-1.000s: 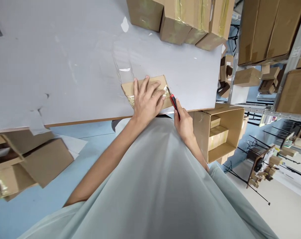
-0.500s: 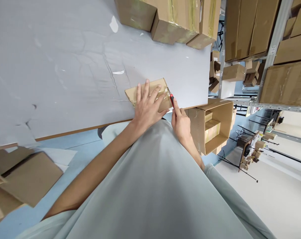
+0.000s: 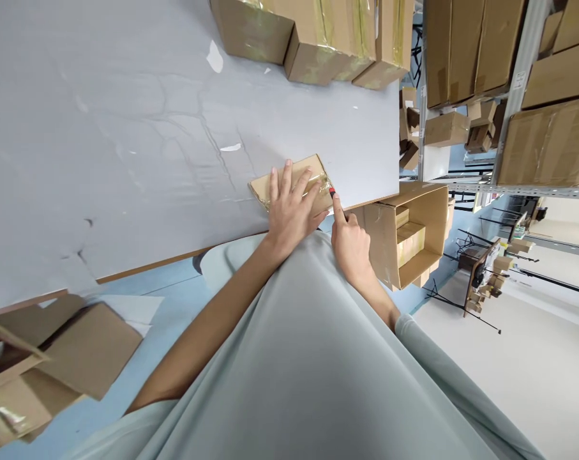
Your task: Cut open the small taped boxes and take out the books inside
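A small flat cardboard box (image 3: 304, 171) with shiny clear tape lies at the front edge of the grey table (image 3: 174, 153). My left hand (image 3: 292, 207) rests on top of it, palm down with fingers spread. In my right hand (image 3: 350, 246) is a red and black cutter (image 3: 332, 191), the index finger stretched along it. The cutter's tip meets the taped right side of the box; its blade is too small to make out.
Taped cardboard boxes (image 3: 318, 48) stand at the table's far side. An open carton (image 3: 426, 223) holding smaller boxes is beyond the right edge. Opened cartons (image 3: 90, 348) lie at lower left. Shelves with boxes (image 3: 548, 144) are at right. White scraps (image 3: 215, 57) dot the table.
My right hand and the cutter have moved slightly down along the box's right side. The camera view has shifted a little; my left hand still lies on the box.
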Demonstrator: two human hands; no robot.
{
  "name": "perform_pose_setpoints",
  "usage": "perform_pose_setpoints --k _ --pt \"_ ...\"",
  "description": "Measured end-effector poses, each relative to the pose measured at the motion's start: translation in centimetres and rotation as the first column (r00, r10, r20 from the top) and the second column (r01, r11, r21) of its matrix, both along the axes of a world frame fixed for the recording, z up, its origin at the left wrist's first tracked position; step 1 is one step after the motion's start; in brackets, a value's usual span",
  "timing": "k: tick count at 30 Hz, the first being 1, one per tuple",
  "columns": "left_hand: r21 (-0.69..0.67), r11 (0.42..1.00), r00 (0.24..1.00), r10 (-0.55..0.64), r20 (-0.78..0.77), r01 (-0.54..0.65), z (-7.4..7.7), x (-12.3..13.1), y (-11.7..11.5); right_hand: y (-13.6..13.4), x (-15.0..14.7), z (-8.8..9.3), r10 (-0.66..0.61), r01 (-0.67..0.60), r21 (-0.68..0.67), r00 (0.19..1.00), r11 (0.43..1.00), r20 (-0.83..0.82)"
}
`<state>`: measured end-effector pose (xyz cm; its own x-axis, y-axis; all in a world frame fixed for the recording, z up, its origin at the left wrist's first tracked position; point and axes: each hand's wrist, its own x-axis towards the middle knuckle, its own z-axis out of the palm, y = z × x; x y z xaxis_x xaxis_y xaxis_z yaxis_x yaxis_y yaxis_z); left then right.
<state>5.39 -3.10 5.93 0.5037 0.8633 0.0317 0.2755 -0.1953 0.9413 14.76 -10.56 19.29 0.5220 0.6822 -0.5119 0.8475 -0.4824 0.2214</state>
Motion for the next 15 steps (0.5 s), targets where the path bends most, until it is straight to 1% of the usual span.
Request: perform_pose_setpoints --k 5,9,11,13,14,15 --pt "0.037 0.999 0.998 -0.022 -0.056 0.024 0.0 -0.2 0.0 -0.9 1.1 0.5 -0.010 0.010 -0.067 1.000 0.998 0.000" --pt "0.051 0.998 0.996 -0.040 -0.075 0.044 0.2 -0.4 0.2 -2.0 1.7 1.7 -0.024 0.019 -0.072 0.998 0.997 -0.062" --pt "0.061 0.997 0.994 -0.046 -0.095 0.052 0.3 -0.6 0.4 -2.9 2.2 2.4 -0.027 0.025 -0.013 0.992 1.000 -0.123" --pt "0.074 0.996 0.991 -0.046 -0.124 0.055 0.5 -1.0 0.6 -4.0 3.2 2.7 -0.022 0.049 0.114 0.975 0.992 -0.223" --pt "0.079 0.995 0.989 -0.041 -0.140 0.053 0.5 -1.2 0.6 -4.3 4.0 2.4 -0.020 0.078 0.199 0.960 0.977 -0.278" --pt "0.082 0.996 0.987 -0.031 -0.157 0.045 0.5 -1.5 0.6 -4.6 4.9 1.8 -0.021 0.121 0.287 0.945 0.950 -0.328"
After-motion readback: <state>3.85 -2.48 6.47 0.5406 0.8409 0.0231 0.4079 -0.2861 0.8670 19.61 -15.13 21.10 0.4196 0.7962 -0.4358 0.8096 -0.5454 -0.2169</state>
